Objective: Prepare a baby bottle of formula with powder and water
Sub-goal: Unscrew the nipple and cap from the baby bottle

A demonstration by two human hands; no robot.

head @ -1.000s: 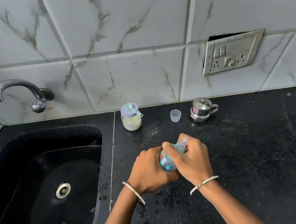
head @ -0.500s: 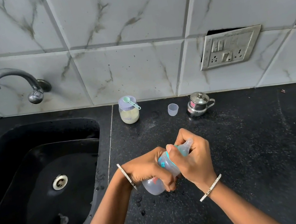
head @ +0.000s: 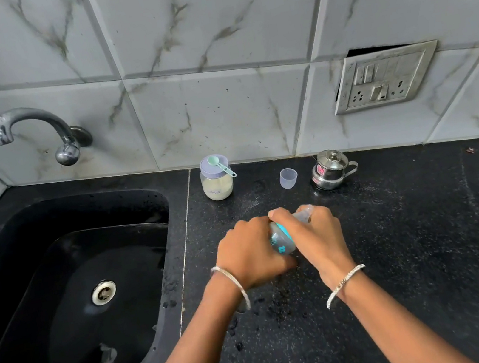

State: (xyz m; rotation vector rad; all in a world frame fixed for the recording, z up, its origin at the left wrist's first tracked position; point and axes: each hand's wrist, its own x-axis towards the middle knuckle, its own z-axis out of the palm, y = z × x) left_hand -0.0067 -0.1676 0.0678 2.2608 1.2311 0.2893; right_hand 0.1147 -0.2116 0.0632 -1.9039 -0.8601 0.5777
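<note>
A clear baby bottle (head: 282,240) with teal markings and a teal collar is held tilted over the black counter, its teat pointing up and right. My left hand (head: 251,253) grips the bottle's body from the left. My right hand (head: 319,236) grips the collar and teat end. Most of the bottle is hidden by both hands. Behind them stands a jar of pale formula powder (head: 217,185) with a lilac lid, a mint scoop (head: 220,165) lying on top. A small clear cap (head: 288,178) and a little steel lidded jug (head: 331,169) stand to its right.
A black sink (head: 70,289) with a drain fills the left side, a chrome tap (head: 36,132) on the tiled wall above it. A switch and socket plate (head: 385,78) hangs on the wall at right. The black counter (head: 428,230) is speckled with water drops near my wrists.
Both hands with the bottle have swung back up from a lower tilt; the bottle's base, exposed below my left hand half a second ago, is covered again.
</note>
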